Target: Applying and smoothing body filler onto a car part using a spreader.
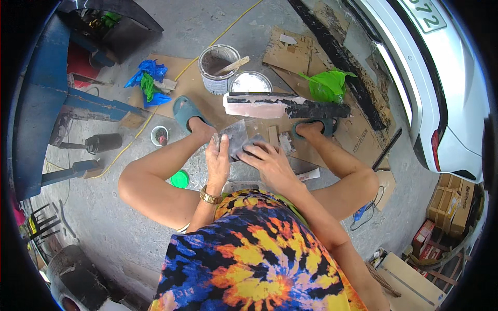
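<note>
My left hand (218,161) grips a thin grey flat plate (235,134) by its left edge, thumb on top. Fingers of my right hand (268,161) press on a smaller dark grey flat piece (255,139) that overlaps the plate; whether it is a scraper or a sheet cannot be told. Beyond the hands lies a long panel (258,110), partly coated pinkish and partly black. Behind it stands an open can (220,85) of greyish paste with a wooden stick (232,66) across it. A shiny round lid or can top (252,82) sits beside the can.
Flattened cardboard (352,136) covers the floor ahead. A white car's bumper (453,128) stands at right, a blue metal frame (42,89) at left. A yellow cable (146,128) crosses the floor. A small white cup (159,135), a green lid (179,179) and green plastic (328,84) lie around.
</note>
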Available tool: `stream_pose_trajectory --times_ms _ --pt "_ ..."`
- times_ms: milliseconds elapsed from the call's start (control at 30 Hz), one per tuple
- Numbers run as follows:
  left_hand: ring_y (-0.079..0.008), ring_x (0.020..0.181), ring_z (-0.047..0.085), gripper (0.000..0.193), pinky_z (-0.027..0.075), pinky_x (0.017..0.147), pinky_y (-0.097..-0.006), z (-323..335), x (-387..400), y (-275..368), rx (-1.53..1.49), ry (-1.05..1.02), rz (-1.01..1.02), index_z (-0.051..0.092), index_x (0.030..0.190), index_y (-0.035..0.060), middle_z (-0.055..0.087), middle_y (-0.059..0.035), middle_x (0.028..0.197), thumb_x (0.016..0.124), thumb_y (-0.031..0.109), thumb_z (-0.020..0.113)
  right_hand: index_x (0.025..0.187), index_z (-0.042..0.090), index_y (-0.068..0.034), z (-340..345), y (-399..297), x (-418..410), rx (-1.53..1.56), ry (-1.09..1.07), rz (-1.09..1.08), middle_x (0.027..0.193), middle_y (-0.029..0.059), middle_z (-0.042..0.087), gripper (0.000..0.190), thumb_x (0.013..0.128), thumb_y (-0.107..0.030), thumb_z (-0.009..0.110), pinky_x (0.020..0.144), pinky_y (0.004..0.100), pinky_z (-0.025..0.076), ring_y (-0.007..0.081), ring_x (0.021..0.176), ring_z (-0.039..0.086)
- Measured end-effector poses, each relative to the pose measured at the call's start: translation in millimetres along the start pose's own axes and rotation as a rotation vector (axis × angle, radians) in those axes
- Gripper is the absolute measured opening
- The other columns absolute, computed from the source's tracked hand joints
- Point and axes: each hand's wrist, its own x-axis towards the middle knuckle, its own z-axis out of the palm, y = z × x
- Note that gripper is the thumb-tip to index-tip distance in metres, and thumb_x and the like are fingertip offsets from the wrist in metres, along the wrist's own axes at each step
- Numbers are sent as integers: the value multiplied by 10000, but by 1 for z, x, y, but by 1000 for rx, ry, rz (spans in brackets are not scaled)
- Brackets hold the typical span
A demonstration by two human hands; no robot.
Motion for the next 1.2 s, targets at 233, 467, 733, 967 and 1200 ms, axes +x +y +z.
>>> stream_pose_trajectory --times_ms 233,467,733,967,1200 --pt "-118 925 544 304 452 831 -275 -22 9 9 -330 76 -35 598 1075 -31 623 -37 1019 992 259 564 1298 540 -139 -22 5 -27 261 -43 50 1320 109 499 647 694 91 565 1021 452 400 347 1217 488" --pt "-111 975 575 277 473 866 -286 6 -19 13 -713 9 -227 547 1182 31 616 -31 1088 966 194 608 1360 479 -138 40 16 -25 344 367 -25 1385 202 416 577 820 61 514 1071 421 388 400 1260 448" --pt "-69 744 456 213 412 665 -253 -2 -12 13 -135 -9 57 582 974 1 580 5 839 987 213 575 1227 617 -148 -23 24 -19 156 216 99 1265 83 557 561 718 78 544 997 438 411 306 1211 489" --pt "-101 739 456 278 408 676 -272 3 -6 11 -155 118 97 569 922 -20 562 2 803 988 251 566 1225 622 -166 -21 -2 -15 -72 24 -66 1251 21 570 543 721 32 577 939 454 407 264 1180 506" --pt "-81 886 520 198 435 817 -253 -13 0 14 -449 73 -45 600 1053 38 605 3 991 981 221 586 1382 462 -174 -20 -3 -33 448 253 -19 1383 191 415 699 759 134 531 1044 486 397 398 1252 452"
